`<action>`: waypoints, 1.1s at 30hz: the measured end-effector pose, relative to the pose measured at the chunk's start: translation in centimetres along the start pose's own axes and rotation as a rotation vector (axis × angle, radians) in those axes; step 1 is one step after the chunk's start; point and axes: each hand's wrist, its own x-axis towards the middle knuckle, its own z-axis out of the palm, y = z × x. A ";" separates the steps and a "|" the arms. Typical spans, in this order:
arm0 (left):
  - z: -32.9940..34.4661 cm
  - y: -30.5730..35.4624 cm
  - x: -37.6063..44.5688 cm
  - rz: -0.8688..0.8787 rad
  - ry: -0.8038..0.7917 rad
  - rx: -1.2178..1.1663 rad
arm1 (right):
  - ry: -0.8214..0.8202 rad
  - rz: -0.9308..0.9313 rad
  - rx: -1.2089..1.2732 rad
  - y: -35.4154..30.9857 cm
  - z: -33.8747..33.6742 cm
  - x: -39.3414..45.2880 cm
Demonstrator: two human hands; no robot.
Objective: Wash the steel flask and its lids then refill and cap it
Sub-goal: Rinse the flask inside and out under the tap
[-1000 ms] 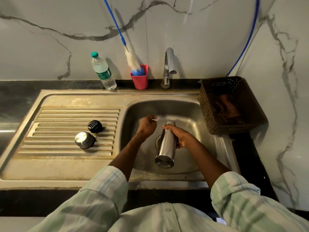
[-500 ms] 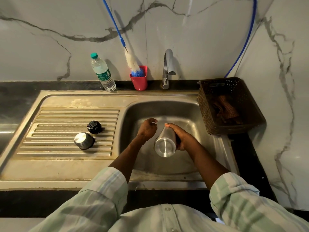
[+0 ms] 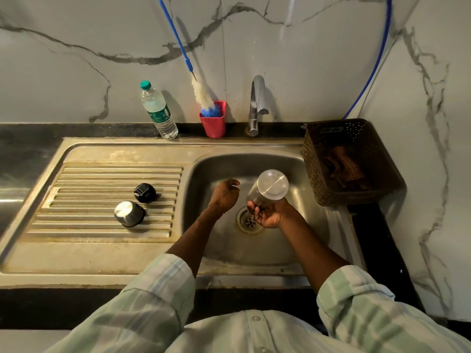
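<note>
Head view: the right hand [image 3: 270,215] grips the flask [image 3: 267,188] low on its body over the drain [image 3: 248,221], base tipped up toward the camera — its mouth is blurred, probably pointing down. The left hand [image 3: 224,193] hangs beside it, fingers loosely curled, holding nothing. On the drainboard [image 3: 76,225] sit the steel lid [image 3: 128,214] and black lid [image 3: 144,192]. Behind — bottle [image 3: 158,112], red cup [image 3: 213,121] with brush [image 3: 201,93], tap [image 3: 256,105]; a basket [image 3: 351,161] stands right.

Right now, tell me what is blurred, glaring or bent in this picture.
Head view: the flask in the right hand is smeared by motion blur; the steel lid shows a bright glint; the wide lens bows the sink edges; lighting is dim, warm.
</note>
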 end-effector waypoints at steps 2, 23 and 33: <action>0.1 -0.1 0.0 0.002 0.003 -0.001 | -0.011 0.009 0.019 -0.1 0.3 0.1; 0.1 0.2 -0.2 0.006 0.011 -0.008 | -0.045 -0.025 -0.075 -0.9 3.0 -2.2; -1.4 1.0 -2.8 0.148 0.066 -0.068 | 0.172 -0.100 -0.032 0.3 2.8 -1.8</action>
